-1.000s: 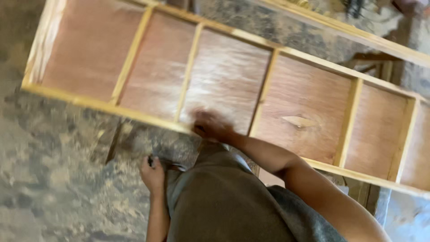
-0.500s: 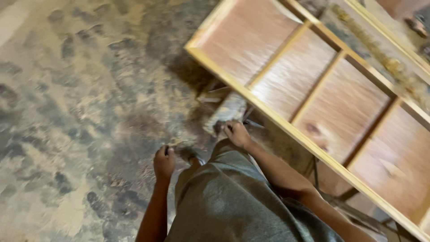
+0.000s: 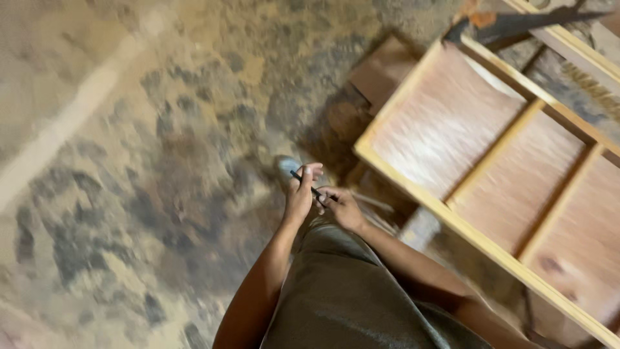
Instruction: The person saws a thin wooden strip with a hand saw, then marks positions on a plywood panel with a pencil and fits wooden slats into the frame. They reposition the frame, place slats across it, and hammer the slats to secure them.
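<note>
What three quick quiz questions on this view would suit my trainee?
1. True or false: both hands touch the thin dark tool.
2. Which side of the picture holds the wooden frame: A left, B right, C bottom left?
3. What does the frame's nearest panel show through its slats: bare plywood or glass?

Key:
1. True: the left hand and the right hand meet on the thin dark tool, above the dusty floor.
2. B: the wooden frame lies to the right.
3. Bare plywood.
</note>
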